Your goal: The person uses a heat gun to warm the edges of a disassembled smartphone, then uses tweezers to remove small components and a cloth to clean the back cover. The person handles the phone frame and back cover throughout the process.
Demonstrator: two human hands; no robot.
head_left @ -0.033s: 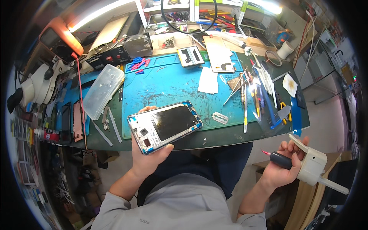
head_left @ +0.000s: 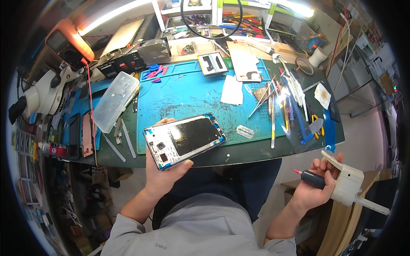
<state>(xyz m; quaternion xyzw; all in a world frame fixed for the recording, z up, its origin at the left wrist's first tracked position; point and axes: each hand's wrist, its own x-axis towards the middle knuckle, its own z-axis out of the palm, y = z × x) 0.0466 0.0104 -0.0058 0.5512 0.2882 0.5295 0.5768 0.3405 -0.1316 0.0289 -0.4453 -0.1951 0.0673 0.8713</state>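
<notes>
My left hand point(head_left: 168, 174) grips an opened phone point(head_left: 188, 138) from below, its thumb on the near edge and fingers curled behind the far edge. The phone is tilted over the bench's front edge. A large black panel, a silvery section with a camera hole and blue bits at the corners show on its face. Off to the right, beyond the bench edge, my right hand point(head_left: 315, 187) is closed around a whitish glue gun point(head_left: 348, 181). A black syringe point(head_left: 312, 179) with a pinkish-red tip is fitted in it, pointing left.
The blue work mat point(head_left: 175, 96) bears a razor blade point(head_left: 245, 131) and white tissue point(head_left: 232, 90). Tweezers point(head_left: 113, 148) and a clear plastic case point(head_left: 115, 102) lie left. Screwdrivers, yellow-handled pliers point(head_left: 315, 123) and plastic film crowd the right. A microscope point(head_left: 38, 94) stands far left.
</notes>
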